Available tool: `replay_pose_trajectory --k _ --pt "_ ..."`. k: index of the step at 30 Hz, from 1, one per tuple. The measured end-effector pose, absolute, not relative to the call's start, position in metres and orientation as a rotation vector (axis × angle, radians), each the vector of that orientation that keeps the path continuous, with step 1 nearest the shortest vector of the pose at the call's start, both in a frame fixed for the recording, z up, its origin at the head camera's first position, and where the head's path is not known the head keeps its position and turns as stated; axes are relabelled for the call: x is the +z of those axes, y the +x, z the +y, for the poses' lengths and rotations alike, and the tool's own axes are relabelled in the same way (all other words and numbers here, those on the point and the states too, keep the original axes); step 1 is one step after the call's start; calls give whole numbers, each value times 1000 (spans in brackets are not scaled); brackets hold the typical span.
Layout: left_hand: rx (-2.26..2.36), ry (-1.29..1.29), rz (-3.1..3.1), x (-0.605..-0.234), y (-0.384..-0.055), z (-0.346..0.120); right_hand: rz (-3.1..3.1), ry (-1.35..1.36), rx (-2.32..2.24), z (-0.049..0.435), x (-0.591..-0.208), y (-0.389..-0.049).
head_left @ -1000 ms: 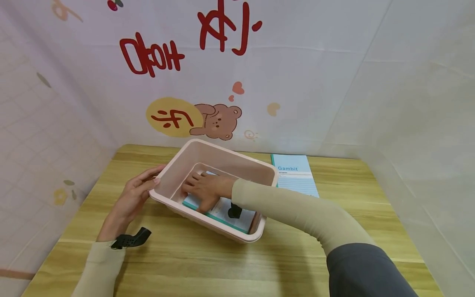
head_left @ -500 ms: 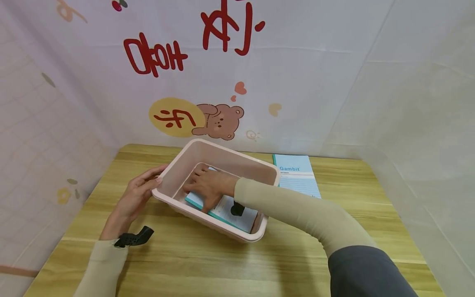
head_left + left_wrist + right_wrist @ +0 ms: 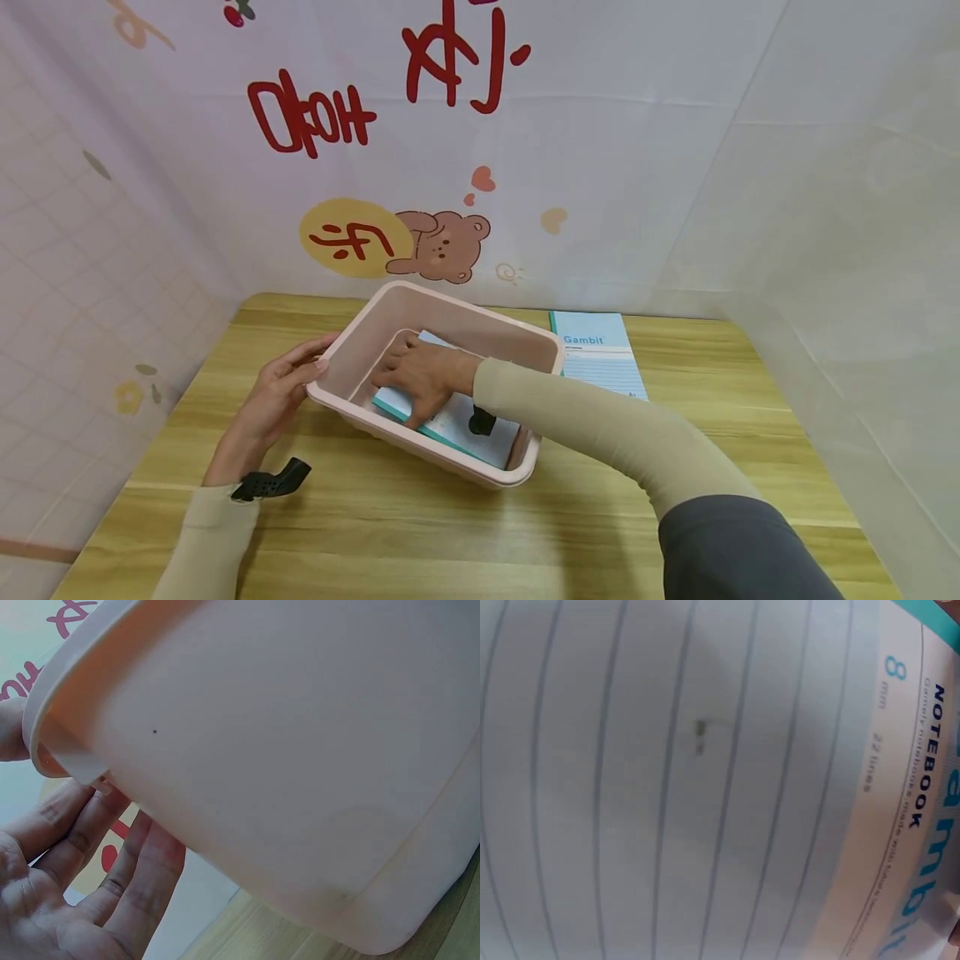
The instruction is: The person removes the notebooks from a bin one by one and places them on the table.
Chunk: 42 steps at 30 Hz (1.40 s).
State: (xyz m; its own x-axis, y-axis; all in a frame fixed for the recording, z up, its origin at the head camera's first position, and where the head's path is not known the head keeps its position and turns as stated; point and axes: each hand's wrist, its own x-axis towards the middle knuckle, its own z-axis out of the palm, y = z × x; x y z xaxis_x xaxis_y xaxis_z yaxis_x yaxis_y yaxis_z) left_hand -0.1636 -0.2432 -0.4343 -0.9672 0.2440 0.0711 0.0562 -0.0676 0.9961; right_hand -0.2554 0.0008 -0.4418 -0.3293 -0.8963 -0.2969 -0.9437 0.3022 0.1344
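A pale pink plastic storage bin (image 3: 435, 446) stands at an angle on the wooden table in the head view. My left hand (image 3: 273, 392) holds its left end, the thumb over the rim and the other fingers on the outer wall; the left wrist view shows those fingers (image 3: 154, 877) under the lip. Inside the bin lies a light blue notebook (image 3: 480, 450) with a teal spine edge. My right hand (image 3: 423, 377) is spread over its left part, palm down, thumb by the teal edge. The lined notebook cover (image 3: 705, 810) fills the right wrist view; its underside is hidden.
A second light blue notebook (image 3: 600, 350), marked Gambit, lies on the table behind and right of the bin. A printed wall cloth (image 3: 600, 150) borders the wooden table (image 3: 420, 542) at the back and sides.
The far corner of the notebook in the bin shows a little more beyond my right hand and has shifted slightly away. The left hand keeps its hold on the bin.
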Motion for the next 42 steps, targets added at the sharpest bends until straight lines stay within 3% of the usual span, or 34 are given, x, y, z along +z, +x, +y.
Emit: replay_pose_trajectory --k 21,42 --pt "2184 359 2011 -436 -164 -243 2538 -1623 314 -2 -430 -257" --pt "2163 353 2055 -437 -166 -244 2680 -1706 2 1 -396 -263"
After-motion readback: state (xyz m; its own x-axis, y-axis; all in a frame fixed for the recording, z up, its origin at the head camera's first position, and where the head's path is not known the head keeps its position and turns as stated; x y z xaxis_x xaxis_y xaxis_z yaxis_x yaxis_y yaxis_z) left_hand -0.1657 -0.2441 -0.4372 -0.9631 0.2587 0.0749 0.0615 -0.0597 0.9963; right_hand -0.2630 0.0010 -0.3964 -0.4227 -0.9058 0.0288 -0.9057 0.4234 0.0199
